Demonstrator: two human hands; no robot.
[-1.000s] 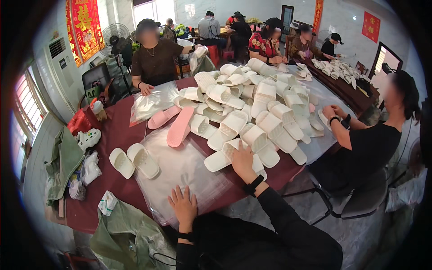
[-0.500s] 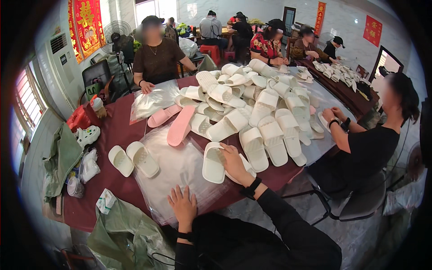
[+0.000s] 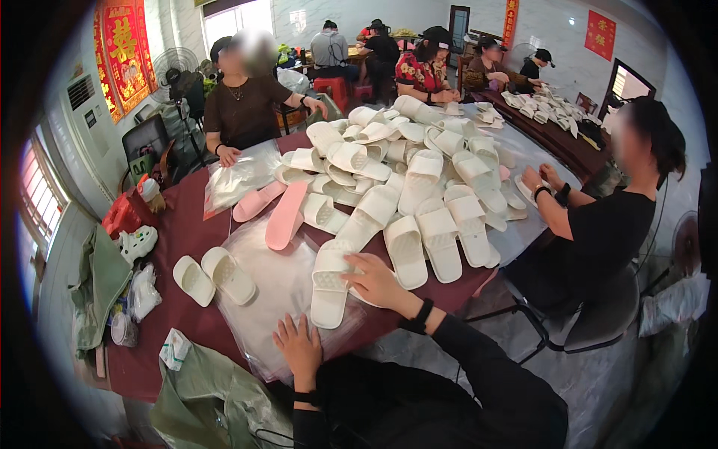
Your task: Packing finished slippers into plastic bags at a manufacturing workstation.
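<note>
my right hand (image 3: pixel 378 280) grips a white slipper (image 3: pixel 329 280) over the clear bags (image 3: pixel 280 288) on the counter (image 3: pixel 194 224); my left hand (image 3: pixel 299 348) presses flat, fingers spread. i'd judge most remains: the slipper heap (image 3: pixel 419 172) looks unbagged.

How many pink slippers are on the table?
2. One pink slipper lies lengthwise beside the white pile; the other pink slipper lies just left of it, by the clear bags. More may be hidden under the white ones.

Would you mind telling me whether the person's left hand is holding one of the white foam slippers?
No, the left hand lies flat on the clear plastic bags, while the right hand touches a white foam slipper.
</note>
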